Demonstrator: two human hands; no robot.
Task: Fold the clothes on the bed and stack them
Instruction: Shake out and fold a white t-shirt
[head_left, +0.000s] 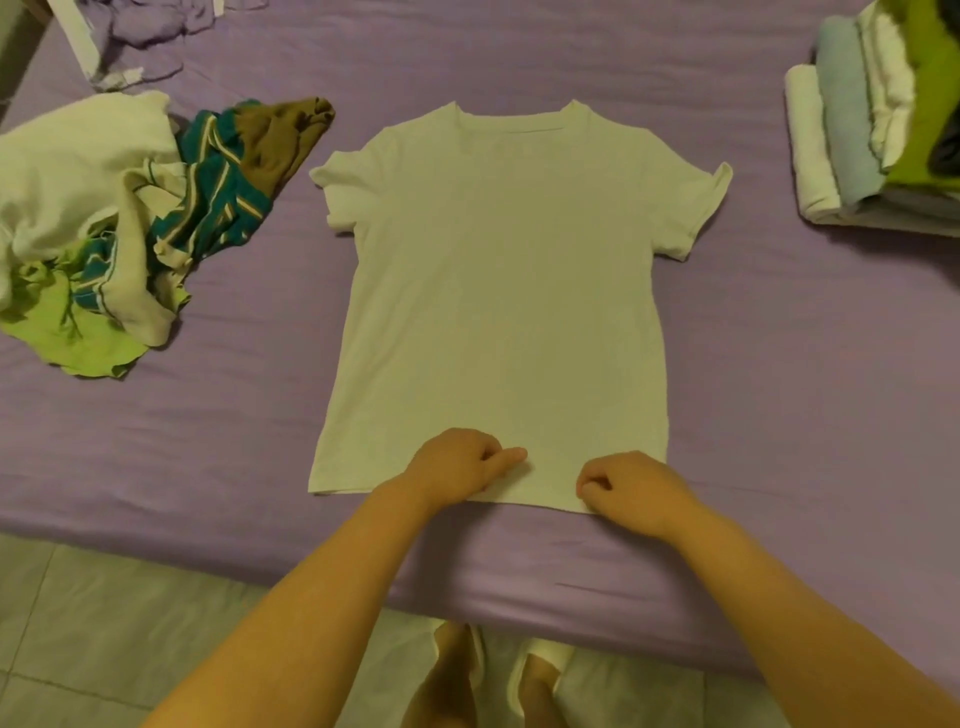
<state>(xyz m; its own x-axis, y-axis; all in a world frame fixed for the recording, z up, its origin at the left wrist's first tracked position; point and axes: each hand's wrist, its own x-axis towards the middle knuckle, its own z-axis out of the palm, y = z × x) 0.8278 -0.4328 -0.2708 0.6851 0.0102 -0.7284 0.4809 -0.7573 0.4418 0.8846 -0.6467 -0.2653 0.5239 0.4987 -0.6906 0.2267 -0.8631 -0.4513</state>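
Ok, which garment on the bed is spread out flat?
The white T-shirt in the middle, under both hands. The clothes at left lie crumpled in a heap; those at right are already folded and stacked.

T-shirt (498, 291) lies mid-bed (779, 364), heap (119, 223) left, apparently folded stack (872, 130) right.

The T-shirt (501, 291) is plain white and lies on a bed (779, 364) covered in a solid lilac-purple sheet. The unfolded pile (119, 228) mixes white, lime green, brown, and a teal garment with white and tan stripes. The folded stack (872, 130) shows white, pale blue and lime-green layers, and the floor (104, 634) has pale greyish tiles.
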